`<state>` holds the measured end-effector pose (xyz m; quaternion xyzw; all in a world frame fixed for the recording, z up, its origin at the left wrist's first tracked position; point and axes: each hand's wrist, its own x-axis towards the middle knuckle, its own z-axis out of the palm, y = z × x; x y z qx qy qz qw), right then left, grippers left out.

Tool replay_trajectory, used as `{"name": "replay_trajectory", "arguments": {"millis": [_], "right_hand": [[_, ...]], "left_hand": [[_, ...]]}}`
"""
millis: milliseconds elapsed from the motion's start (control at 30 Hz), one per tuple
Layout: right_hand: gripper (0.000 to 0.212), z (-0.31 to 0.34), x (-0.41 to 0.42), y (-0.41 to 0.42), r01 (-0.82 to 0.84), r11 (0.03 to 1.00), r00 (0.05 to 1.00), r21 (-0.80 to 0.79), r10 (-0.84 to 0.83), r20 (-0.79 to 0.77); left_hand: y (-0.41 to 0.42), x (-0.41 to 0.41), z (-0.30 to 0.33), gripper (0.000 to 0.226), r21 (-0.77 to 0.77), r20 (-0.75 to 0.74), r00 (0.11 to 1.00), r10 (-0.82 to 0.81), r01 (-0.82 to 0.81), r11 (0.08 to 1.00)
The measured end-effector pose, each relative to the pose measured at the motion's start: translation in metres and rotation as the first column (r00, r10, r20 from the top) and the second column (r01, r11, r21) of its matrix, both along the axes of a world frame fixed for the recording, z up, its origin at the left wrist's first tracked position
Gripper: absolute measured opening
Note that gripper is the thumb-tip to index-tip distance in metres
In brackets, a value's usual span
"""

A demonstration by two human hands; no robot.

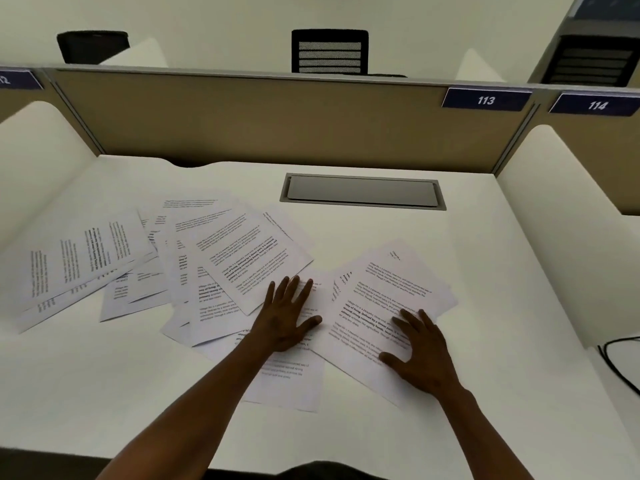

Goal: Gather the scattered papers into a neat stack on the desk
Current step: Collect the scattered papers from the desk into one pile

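Observation:
Several printed sheets lie scattered and overlapping across the white desk. One loose group fans out at the far left. A middle pile spreads towards the centre. A smaller set of sheets lies tilted at the right. My left hand rests flat with spread fingers on the papers near the bottom of the middle pile. My right hand presses flat on the right-hand sheets, fingers straight and slightly spread. Neither hand holds a sheet.
A grey cable-tray lid is set into the desk behind the papers. Tan partition panels and white side dividers enclose the desk. A black cable hangs at the right. Black chairs stand beyond the partition.

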<state>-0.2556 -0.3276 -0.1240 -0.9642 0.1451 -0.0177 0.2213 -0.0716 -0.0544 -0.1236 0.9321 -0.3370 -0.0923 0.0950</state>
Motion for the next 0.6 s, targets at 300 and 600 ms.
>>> {"name": "replay_trajectory", "arguments": {"millis": [300, 600], "right_hand": [[0.068, -0.003, -0.015, 0.009, 0.041, 0.999, 0.996, -0.031, -0.038, 0.079], [0.080, -0.012, -0.030, 0.016, 0.194, 0.981, 0.980, -0.007, -0.194, 0.037]], "left_hand": [[-0.066, -0.001, 0.012, 0.080, 0.025, 0.044, 0.982, -0.183, 0.182, 0.983], [-0.121, 0.008, 0.025, 0.090, 0.112, 0.035, 0.992, -0.121, 0.116, 0.987]]}}
